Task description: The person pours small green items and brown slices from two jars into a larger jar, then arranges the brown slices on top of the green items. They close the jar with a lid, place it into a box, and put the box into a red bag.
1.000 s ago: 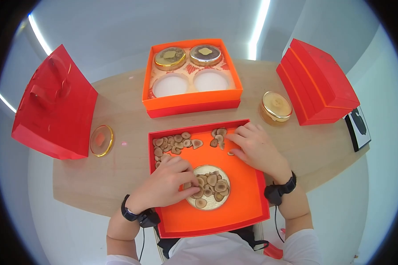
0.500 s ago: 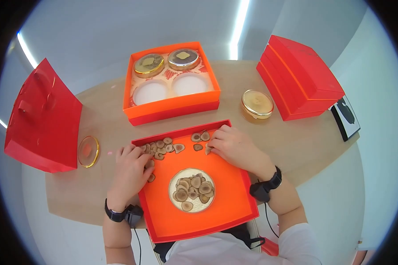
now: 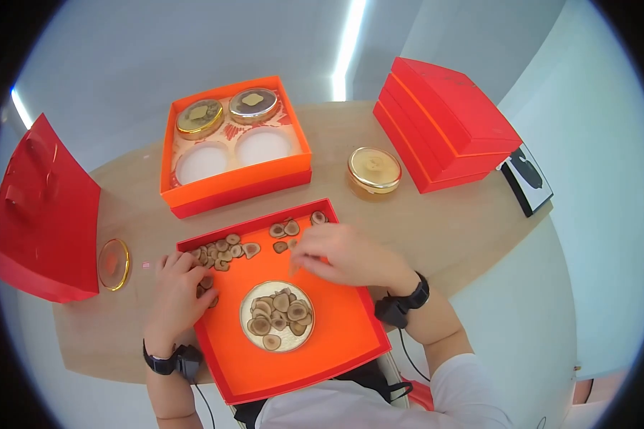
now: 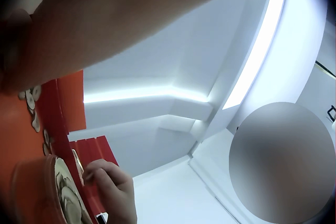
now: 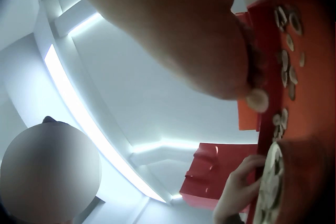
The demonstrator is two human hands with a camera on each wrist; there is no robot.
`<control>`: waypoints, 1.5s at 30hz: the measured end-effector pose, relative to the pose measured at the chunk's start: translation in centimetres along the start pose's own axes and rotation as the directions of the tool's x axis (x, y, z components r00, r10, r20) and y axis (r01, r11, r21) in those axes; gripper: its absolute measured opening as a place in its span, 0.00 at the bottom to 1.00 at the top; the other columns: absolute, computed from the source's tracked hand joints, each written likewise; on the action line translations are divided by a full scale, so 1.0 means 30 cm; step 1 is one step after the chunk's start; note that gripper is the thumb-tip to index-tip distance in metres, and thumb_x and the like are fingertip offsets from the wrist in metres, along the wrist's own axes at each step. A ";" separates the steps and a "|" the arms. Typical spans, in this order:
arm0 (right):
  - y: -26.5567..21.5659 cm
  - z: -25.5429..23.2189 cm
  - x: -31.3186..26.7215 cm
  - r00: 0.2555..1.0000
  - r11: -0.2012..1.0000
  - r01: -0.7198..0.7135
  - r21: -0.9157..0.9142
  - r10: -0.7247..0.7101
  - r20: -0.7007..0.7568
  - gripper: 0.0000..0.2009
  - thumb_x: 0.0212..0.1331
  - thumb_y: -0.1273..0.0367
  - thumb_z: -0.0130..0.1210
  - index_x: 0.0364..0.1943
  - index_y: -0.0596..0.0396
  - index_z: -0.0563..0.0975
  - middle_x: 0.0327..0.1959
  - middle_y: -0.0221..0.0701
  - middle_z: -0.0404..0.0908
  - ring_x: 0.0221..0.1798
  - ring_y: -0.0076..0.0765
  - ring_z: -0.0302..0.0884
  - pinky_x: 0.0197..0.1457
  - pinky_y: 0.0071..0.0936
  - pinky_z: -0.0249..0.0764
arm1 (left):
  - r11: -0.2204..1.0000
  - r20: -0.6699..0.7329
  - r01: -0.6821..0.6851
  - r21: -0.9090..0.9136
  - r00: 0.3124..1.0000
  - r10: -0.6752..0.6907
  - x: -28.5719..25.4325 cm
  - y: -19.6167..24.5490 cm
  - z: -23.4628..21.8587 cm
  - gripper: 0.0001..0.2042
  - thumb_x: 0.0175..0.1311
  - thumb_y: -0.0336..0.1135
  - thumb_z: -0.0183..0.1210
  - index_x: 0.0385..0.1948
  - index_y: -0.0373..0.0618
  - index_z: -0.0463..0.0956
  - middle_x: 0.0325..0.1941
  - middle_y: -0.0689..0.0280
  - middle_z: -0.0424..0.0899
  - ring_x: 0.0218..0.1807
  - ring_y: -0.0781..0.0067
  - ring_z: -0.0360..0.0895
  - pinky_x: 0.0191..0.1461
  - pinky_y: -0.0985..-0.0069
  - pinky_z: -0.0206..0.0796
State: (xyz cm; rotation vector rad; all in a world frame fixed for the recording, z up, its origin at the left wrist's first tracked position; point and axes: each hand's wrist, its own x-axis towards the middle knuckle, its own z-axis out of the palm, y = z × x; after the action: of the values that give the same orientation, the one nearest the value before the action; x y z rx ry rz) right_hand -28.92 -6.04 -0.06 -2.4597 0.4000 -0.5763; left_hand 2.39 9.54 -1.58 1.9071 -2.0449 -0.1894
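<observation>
A shallow red box tray with an orange floor holds loose round dried slices with dark rims, mostly along its far edge and left corner. A clear round jar, heaped with the same slices, stands in its middle. My right hand hovers over the tray beyond the jar and pinches one dried slice at its fingertips. The left hand reaches over the tray's left wall, fingers bent down among the slices there. Whether they grip one I cannot tell.
An orange-red box behind the tray has two lidded jars and two round hollows. To its right stand another lidded jar and stacked red boxes. On the left are a red gift bag and a gold-rimmed lid.
My left hand has gone from the jar to the slices at the tray's left wall. The right hand has drawn back from the far-edge slices toward the jar, carrying a slice.
</observation>
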 end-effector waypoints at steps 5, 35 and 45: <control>-0.091 0.012 -0.005 0.962 0.980 0.037 0.195 -0.087 0.257 0.07 0.71 0.66 0.63 0.44 0.53 0.87 0.37 0.33 0.83 0.45 0.44 0.83 0.51 0.42 0.81 | 0.998 -0.028 -0.041 0.043 0.999 0.043 -0.001 0.032 -0.047 0.08 0.52 0.30 0.74 0.33 0.45 0.87 0.44 0.63 0.80 0.57 0.56 0.77 0.69 0.56 0.66; 0.109 0.047 -0.002 0.999 0.917 0.038 -0.397 -0.021 0.047 0.11 0.58 0.69 0.73 0.45 0.52 0.88 0.51 0.29 0.84 0.62 0.43 0.76 0.71 0.43 0.72 | 0.999 0.124 -0.044 -0.021 0.991 0.046 -0.008 0.017 -0.068 0.05 0.59 0.31 0.72 0.35 0.45 0.87 0.42 0.64 0.83 0.56 0.60 0.79 0.73 0.58 0.65; 0.108 0.055 0.008 0.999 0.917 -0.006 -0.399 -0.010 -0.038 0.05 0.63 0.69 0.70 0.39 0.53 0.86 0.44 0.30 0.83 0.52 0.42 0.78 0.59 0.41 0.76 | 0.970 0.052 -0.099 -0.220 0.992 0.113 -0.008 0.060 -0.104 0.05 0.60 0.32 0.75 0.35 0.46 0.89 0.37 0.66 0.87 0.51 0.61 0.79 0.70 0.58 0.67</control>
State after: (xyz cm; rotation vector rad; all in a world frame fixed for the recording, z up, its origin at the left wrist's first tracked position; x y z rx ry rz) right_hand -28.40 -7.92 -3.14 -2.8409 0.5801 -0.5917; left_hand 1.74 10.34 1.87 1.6763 -2.0658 -0.4345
